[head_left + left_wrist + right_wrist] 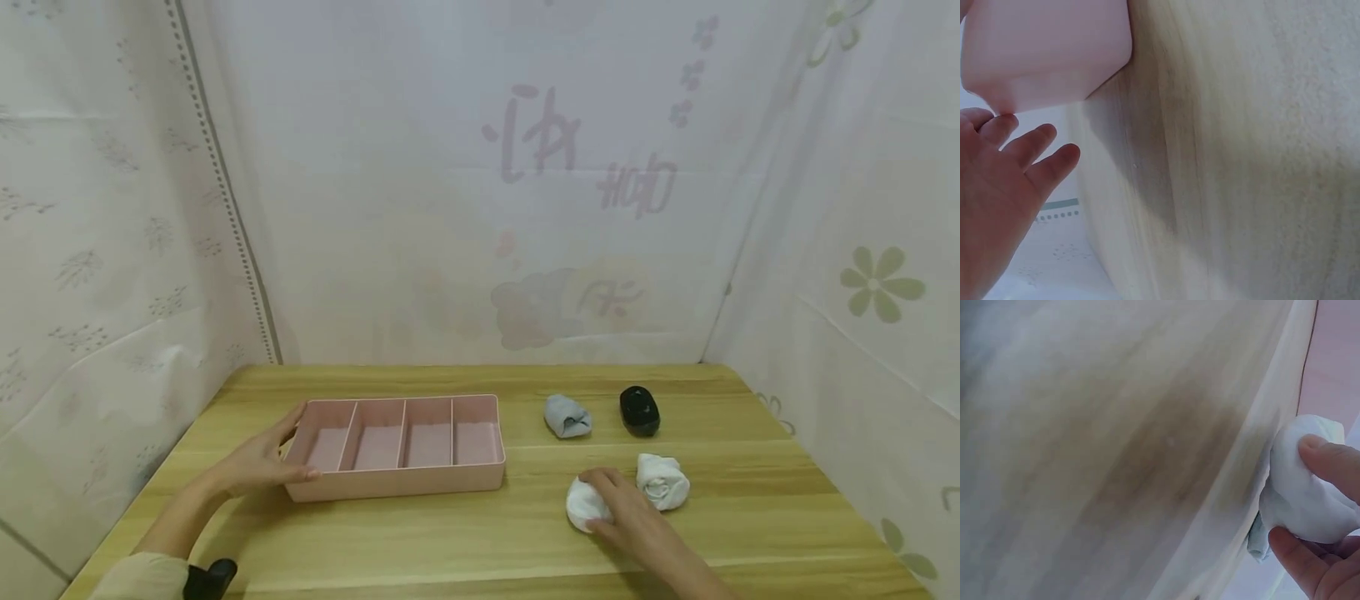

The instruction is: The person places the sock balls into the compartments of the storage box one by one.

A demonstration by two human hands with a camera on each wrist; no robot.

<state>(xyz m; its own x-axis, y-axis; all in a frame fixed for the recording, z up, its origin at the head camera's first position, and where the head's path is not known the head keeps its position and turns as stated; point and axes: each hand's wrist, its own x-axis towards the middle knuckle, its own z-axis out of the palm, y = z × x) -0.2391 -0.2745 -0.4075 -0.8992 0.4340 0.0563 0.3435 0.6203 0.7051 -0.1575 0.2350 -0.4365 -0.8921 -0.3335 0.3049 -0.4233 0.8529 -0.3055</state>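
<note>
A pink divided box (397,481) lies on the left half of the table, its several compartments bare. My left hand (258,458) spans its left end, thumb at the front rim and fingers at the back corner; fingertips (1004,125) touch the box wall in the left wrist view. At the right, my right hand (633,517) pinches a white rolled-up sock (587,505) between thumb and fingers. In the right wrist view the sock (1304,487) appears at or just above the tabletop; I cannot tell which. Another white rolled-up sock (663,482) lies beside that hand.
Farther back lie a grey rolled-up sock (567,416) and a black rounded item (640,411) whose kind is unclear. The wooden tabletop (420,550) meets patterned white cloth (420,250) at the back and sides. A black band (210,578) shows by the left sleeve.
</note>
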